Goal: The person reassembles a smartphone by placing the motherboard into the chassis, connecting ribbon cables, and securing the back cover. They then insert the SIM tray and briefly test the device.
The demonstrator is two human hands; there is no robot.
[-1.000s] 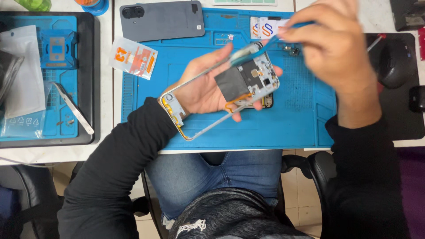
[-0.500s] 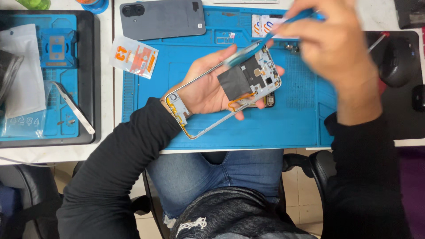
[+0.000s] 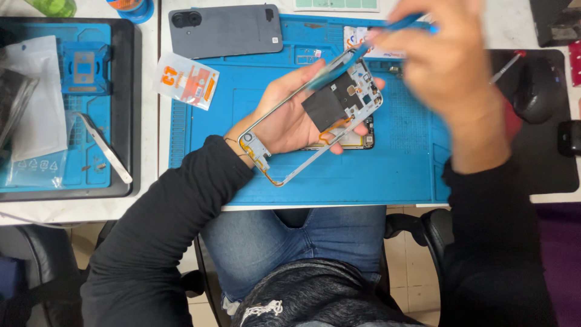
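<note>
My left hand holds an opened phone frame, silver-edged, with a black square patch and small boards near its top end. It is tilted over the blue work mat. My right hand, blurred, is raised at the upper right and grips a blue pry tool. The tool slants down to the left onto the frame's upper edge. A dark phone part lies on the mat under the frame, mostly hidden.
A grey phone back cover lies at the mat's top left, an orange-and-white packet beside it. A black tray on the left holds tweezers, plastic bags and a blue fixture. A black mouse rests at the right.
My right hand has lifted up and away to the right with the blue tool. The left hand and phone frame have shifted slightly upward.
</note>
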